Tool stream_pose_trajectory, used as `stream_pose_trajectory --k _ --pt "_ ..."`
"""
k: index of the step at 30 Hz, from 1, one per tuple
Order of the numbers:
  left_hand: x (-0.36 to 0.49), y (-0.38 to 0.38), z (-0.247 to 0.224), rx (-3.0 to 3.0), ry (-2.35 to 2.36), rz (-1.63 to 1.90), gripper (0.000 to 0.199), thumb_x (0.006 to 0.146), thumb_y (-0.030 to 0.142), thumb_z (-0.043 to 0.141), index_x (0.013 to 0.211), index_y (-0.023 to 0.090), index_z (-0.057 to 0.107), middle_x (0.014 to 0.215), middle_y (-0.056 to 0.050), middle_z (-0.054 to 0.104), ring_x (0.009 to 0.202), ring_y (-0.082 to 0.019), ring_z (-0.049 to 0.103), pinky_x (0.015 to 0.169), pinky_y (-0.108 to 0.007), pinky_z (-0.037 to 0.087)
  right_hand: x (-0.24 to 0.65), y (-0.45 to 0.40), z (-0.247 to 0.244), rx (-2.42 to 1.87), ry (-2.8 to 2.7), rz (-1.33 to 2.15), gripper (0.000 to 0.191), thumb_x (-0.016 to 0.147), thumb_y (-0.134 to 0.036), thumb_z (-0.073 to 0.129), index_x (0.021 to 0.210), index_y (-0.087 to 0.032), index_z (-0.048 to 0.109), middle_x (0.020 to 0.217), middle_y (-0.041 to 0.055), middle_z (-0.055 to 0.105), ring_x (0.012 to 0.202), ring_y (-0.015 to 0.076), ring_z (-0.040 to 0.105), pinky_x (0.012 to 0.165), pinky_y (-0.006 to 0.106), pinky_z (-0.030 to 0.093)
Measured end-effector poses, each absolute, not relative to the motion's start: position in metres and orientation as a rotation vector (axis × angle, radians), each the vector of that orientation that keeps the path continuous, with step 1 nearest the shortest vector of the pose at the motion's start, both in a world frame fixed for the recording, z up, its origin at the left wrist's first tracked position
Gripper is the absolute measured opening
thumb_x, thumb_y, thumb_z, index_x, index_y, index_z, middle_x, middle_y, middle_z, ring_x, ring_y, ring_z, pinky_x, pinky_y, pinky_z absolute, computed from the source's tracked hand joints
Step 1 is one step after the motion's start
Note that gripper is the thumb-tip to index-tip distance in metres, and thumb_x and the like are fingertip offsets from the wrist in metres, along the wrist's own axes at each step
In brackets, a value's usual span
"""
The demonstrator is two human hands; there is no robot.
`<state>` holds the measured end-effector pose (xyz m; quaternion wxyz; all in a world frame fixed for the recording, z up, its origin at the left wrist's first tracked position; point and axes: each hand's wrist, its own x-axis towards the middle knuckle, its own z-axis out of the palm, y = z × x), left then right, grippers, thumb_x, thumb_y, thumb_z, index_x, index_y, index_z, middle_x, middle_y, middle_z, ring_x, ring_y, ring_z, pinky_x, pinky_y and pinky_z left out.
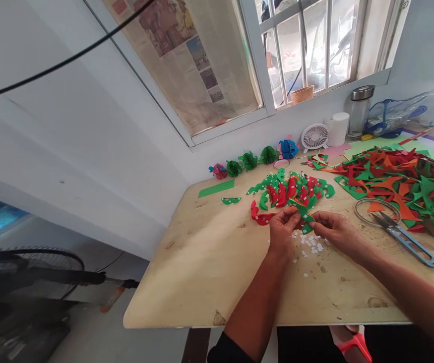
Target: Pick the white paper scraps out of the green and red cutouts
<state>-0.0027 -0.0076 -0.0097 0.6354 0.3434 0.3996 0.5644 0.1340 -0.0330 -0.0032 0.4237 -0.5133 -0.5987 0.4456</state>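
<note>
Pinching a green cutout [307, 218] between two bare hands, above the desk [201, 262].
Gripped by the closed fingers of the left hand [285, 226] on one side, by the closed fingers of the right hand [332, 227] on the other; held just in front of a heap of red and green pieces [291, 189], near scattered white bits [313, 246]; to the right, blue snips [413, 244] lying across a metal ring [357, 214], beside a large pile of scraps [421, 186].
</note>
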Motion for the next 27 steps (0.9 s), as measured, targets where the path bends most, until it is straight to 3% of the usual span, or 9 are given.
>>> stream_pose_trajectory --k 8,17,27 --pt "-0.0038 -0.0088 -0.0013 0.782 0.86 1.268 0.036 0.052 0.033 0.08 0.08 0.014 0.067 0.076 -0.004 0.067 0.06 -0.011 0.059 0.058 -0.022 0.047 0.1343 -0.0323 -0.0063 -1.284 -1.541 1.095 0.035 0.072 -0.053 0.06 0.062 -0.02 0.056 0.048 -0.0054 0.04 0.045 0.0095 0.033 0.043 0.023 0.024" --pt "-0.0074 -0.0089 0.0002 0.652 0.822 1.262 0.032 0.06 0.04 0.074 0.068 0.013 0.06 0.066 0.0 0.059 0.056 -0.008 0.054 0.054 -0.021 0.044 0.1354 -0.0338 -0.0097 -1.286 -1.681 1.051 0.023 0.077 -0.04 0.057 0.067 -0.02 0.058 0.05 -0.0051 0.044 0.047 0.0103 0.036 0.045 0.024 0.027" --pt "-0.0088 -0.0065 -0.0005 0.546 0.828 1.25 0.03 0.056 0.035 0.077 0.072 0.013 0.064 0.068 -0.002 0.064 0.057 -0.01 0.057 0.057 -0.023 0.045 0.1369 -0.0333 -0.0119 -1.336 -1.807 0.911 0.018 0.079 -0.035 0.053 0.068 -0.021 0.059 0.051 -0.0052 0.038 0.049 0.0107 0.034 0.046 0.023 0.028"
